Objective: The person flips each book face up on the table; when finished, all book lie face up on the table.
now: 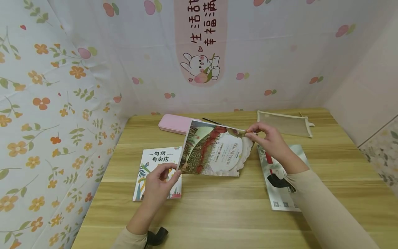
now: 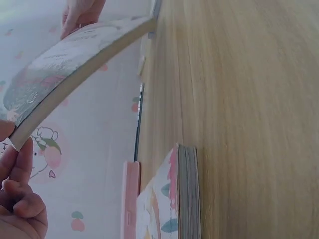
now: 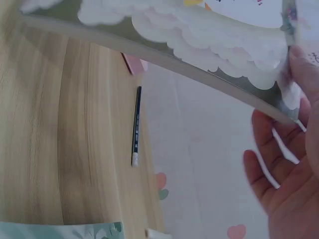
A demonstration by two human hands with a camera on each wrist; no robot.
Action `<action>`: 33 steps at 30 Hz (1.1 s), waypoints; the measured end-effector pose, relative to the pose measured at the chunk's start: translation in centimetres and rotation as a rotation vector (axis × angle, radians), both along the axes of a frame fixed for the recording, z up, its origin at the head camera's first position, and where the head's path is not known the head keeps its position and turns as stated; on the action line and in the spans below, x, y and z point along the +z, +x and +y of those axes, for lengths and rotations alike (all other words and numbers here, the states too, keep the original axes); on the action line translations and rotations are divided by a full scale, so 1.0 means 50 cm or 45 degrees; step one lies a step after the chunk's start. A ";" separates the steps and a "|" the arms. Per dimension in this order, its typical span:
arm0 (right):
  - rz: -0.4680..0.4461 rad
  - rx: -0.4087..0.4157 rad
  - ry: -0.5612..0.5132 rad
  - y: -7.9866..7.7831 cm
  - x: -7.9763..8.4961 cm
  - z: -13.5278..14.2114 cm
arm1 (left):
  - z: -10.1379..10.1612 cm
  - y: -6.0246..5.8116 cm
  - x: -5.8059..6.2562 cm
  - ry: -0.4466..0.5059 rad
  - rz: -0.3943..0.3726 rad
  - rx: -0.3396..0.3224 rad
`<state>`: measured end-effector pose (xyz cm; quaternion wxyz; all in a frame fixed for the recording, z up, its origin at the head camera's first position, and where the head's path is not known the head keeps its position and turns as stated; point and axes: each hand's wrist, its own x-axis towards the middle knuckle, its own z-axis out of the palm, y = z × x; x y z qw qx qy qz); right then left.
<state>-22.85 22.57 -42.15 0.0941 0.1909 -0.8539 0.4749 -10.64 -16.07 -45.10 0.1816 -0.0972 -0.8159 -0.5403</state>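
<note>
Both hands hold a book (image 1: 208,152) with a green, red and white illustrated cover, raised over the middle of the table and tilted. The left hand (image 1: 161,180) pinches its lower left corner between thumb and fingers, which the left wrist view shows close up on the book (image 2: 65,74). At the opposite, upper right corner the right hand (image 1: 270,141) pinches it, thumb on the cover. In the right wrist view the pages' edge of the book (image 3: 159,62) faces the camera, and the lower fingers of the right hand (image 3: 294,174) are loosely bent.
A white illustrated book (image 1: 157,173) lies below the left hand. Under the right forearm is a pale green book (image 1: 280,193). Along the back lie a pink case (image 1: 175,123), a dark pencil (image 3: 136,127) and a mesh zip pouch (image 1: 283,124). Patterned cloth (image 1: 149,62) hangs behind the table.
</note>
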 end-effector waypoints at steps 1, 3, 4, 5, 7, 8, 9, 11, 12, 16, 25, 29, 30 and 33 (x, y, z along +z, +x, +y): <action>-0.024 0.004 -0.014 0.000 0.000 0.000 | 0.001 0.000 0.001 0.030 -0.019 -0.007; -0.071 0.022 -0.035 -0.001 -0.002 0.000 | 0.001 0.001 0.001 0.087 -0.067 -0.023; -0.095 0.038 -0.045 -0.002 -0.003 0.000 | 0.002 0.001 0.002 0.110 -0.085 -0.033; -0.120 0.052 -0.054 -0.003 -0.005 0.001 | 0.002 0.001 0.003 0.136 -0.103 -0.045; -0.175 0.079 -0.052 -0.004 -0.008 0.003 | 0.003 0.002 0.003 0.177 -0.130 -0.070; -0.199 0.093 -0.043 -0.005 -0.009 0.005 | 0.004 0.001 0.003 0.193 -0.144 -0.083; -0.218 0.105 -0.027 -0.005 -0.011 0.007 | 0.004 0.001 0.003 0.203 -0.155 -0.094; -0.255 0.135 0.003 -0.006 -0.011 0.011 | 0.004 -0.001 0.002 0.216 -0.173 -0.113; -0.274 0.158 0.015 -0.006 -0.011 0.014 | 0.004 -0.002 0.002 0.216 -0.180 -0.114; -0.327 0.269 0.090 -0.006 -0.015 0.027 | 0.001 -0.004 0.002 0.219 -0.223 -0.096; -0.391 0.423 0.372 -0.008 -0.038 0.037 | 0.002 -0.002 -0.010 -0.062 -0.462 -0.061; -0.386 0.429 0.446 -0.010 -0.046 0.034 | 0.014 0.002 -0.017 -0.164 -0.557 -0.106; -0.382 0.430 0.455 -0.011 -0.049 0.033 | 0.018 0.002 -0.018 -0.198 -0.569 -0.109; -0.373 0.433 0.487 -0.017 -0.058 0.031 | 0.025 0.001 -0.017 -0.329 -0.589 -0.137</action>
